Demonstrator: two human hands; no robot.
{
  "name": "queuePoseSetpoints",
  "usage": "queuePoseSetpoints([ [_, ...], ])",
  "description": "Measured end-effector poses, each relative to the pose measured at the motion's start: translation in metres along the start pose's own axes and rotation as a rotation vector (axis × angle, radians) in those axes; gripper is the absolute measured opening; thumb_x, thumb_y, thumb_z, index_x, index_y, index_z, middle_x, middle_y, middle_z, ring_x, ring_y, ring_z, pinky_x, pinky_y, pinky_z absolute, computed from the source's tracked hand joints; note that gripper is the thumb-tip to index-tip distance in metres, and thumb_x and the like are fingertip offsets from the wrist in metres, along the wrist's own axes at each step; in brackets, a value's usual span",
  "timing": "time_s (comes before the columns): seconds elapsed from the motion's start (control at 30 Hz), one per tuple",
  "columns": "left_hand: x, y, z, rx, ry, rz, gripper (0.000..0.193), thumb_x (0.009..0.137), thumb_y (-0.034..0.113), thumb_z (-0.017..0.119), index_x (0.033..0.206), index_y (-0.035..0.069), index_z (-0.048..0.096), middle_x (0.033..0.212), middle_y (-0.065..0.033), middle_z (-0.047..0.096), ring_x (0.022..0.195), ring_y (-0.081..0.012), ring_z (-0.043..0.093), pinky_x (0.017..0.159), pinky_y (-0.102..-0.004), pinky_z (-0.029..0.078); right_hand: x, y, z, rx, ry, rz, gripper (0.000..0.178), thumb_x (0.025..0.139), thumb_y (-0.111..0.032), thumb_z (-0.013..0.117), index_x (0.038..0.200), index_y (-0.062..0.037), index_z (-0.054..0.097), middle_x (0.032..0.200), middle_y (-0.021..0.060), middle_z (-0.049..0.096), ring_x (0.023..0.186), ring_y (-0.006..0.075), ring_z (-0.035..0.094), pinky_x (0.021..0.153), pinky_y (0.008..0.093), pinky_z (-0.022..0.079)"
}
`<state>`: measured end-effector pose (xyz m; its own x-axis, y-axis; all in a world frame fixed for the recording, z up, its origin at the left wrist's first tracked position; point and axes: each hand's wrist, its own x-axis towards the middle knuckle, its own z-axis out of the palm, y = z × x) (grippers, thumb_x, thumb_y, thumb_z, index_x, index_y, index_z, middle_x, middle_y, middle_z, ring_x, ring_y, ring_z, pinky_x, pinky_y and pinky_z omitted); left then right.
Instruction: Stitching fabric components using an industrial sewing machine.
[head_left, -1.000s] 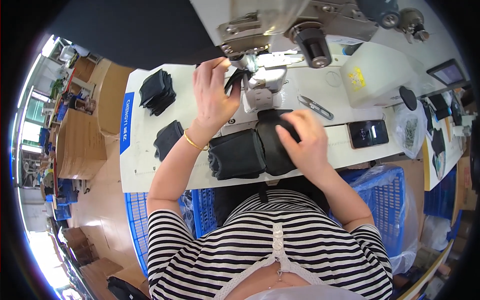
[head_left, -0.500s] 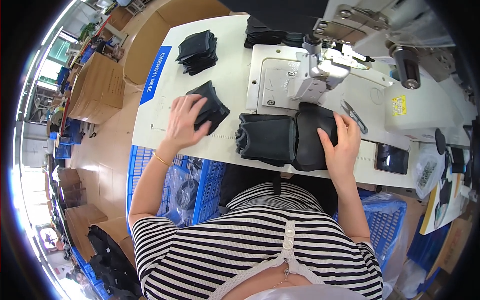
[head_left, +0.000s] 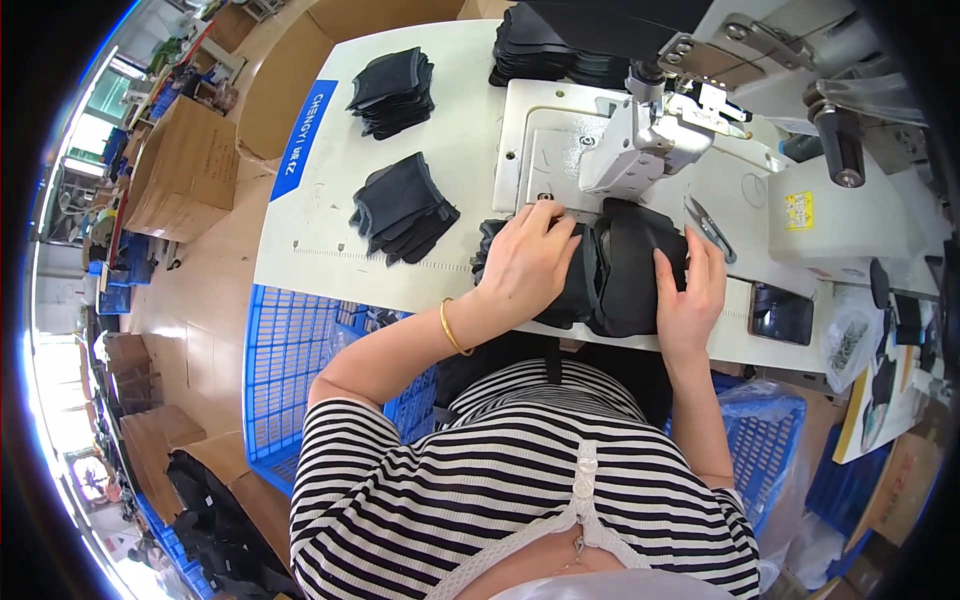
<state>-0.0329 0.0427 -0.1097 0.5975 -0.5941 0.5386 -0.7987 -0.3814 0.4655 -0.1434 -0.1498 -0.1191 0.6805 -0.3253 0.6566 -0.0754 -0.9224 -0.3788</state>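
Note:
My left hand [head_left: 532, 258] lies over a stack of black fabric pieces [head_left: 575, 298] at the table's front edge. Its fingers bend down on the far side of the stack, closed on the fabric; the fingertips are partly hidden. Beside that stack, touching it, is a second pile of smooth black pieces [head_left: 632, 265]. My right hand [head_left: 692, 295] grips this pile's right edge, thumb on top. Further left on the table sit a fanned black stack [head_left: 405, 210] and another black stack [head_left: 392, 92] behind it.
A sewing machine [head_left: 650, 140] stands just beyond the piles. Small scissors [head_left: 710, 230] and a phone [head_left: 782, 314] lie to the right. More black pieces [head_left: 540, 50] are piled at the back. Blue baskets [head_left: 285, 370] [head_left: 762, 440] stand below the table edge.
My left hand has left the fanned stack and moved right onto the stack by the machine. The fanned stack now lies more spread out. My right hand has shifted slightly down.

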Motion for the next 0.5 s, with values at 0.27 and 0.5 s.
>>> queuePoseSetpoints([
  [0.27, 0.006, 0.002, -0.002, 0.022, -0.007, -0.018, 0.019, 0.077, 0.002, 0.072, 0.093, 0.0, 0.062, 0.097, -0.0131, 0.059, 0.09, -0.0328, 0.059, 0.079, -0.0403, 0.047, -0.004, 0.007, 0.0, -0.025, 0.019, -0.008, 0.025, 0.081, -0.005, 0.073, 0.104, -0.0043, 0.063, 0.094, 0.0093, 0.06, 0.091, 0.0263, 0.058, 0.08, 0.0382, 0.042],
  [0.5, 0.004, -0.001, -0.001, -0.138, 0.024, -0.076, 0.018, 0.076, -0.002, 0.072, 0.09, 0.001, 0.061, 0.101, -0.0126, 0.058, 0.095, -0.0332, 0.056, 0.083, -0.0412, 0.045, 0.001, 0.015, -0.002, 0.238, 0.027, 0.101, 0.016, 0.084, -0.001, 0.07, 0.097, -0.0024, 0.062, 0.091, 0.0091, 0.062, 0.083, 0.0252, 0.06, 0.079, 0.0362, 0.045],
])
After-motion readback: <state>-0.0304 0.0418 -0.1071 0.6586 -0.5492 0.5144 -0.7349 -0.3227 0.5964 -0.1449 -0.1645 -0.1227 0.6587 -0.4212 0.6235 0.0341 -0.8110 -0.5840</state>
